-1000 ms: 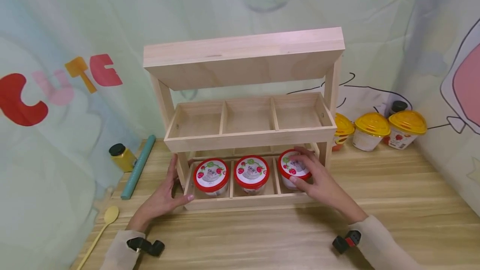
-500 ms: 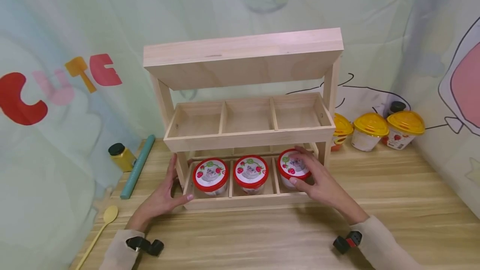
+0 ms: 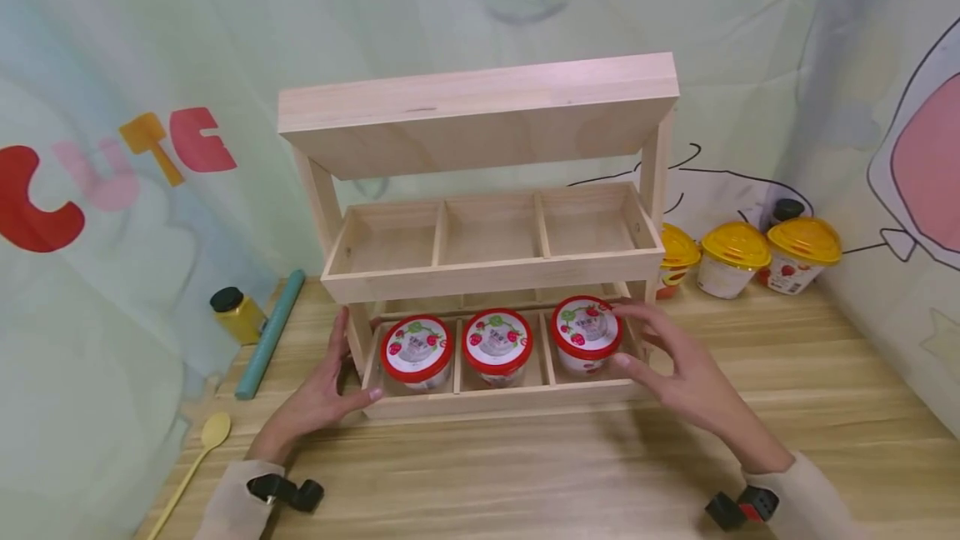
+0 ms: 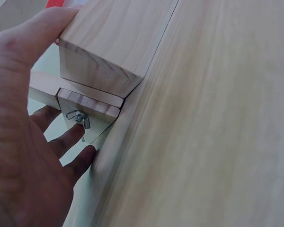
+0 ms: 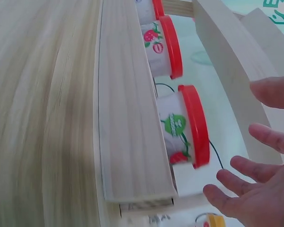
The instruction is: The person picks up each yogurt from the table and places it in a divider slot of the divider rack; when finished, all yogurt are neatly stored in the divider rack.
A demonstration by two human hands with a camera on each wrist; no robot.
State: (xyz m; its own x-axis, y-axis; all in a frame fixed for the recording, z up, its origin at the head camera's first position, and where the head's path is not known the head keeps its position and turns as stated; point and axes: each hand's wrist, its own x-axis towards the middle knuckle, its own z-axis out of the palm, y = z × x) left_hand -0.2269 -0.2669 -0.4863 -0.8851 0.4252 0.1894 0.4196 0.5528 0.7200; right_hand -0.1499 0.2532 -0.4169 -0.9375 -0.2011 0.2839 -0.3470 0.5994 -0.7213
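Observation:
A two-tier wooden shelf [image 3: 487, 275] stands on the table. Three white cups with red strawberry lids sit in its lower tray: a left cup [image 3: 417, 348], a middle cup [image 3: 497, 344] and a right cup [image 3: 587, 332], each in its own compartment. At the shelf's lower left corner, my left hand [image 3: 318, 398] grips its side, thumb on the front edge and fingers around toward the back. A wing nut [image 4: 79, 117] shows by those fingers in the left wrist view. Beside the right cup, my right hand [image 3: 686, 369] is spread and holds nothing; the right wrist view shows it apart from the cup [image 5: 182, 127].
Yellow-lidded cups [image 3: 735, 261] stand behind the shelf at right, with a black-capped container [image 3: 787, 209] behind them. To the left lie a yellow jar [image 3: 238, 317], a teal rod [image 3: 272, 336] and a yellow spoon [image 3: 213, 433]. Printed curtains surround the table.
My right hand has let go of the right cup and moved right, spreading its fingers. The cup remains in its compartment. My left hand keeps its place on the shelf.

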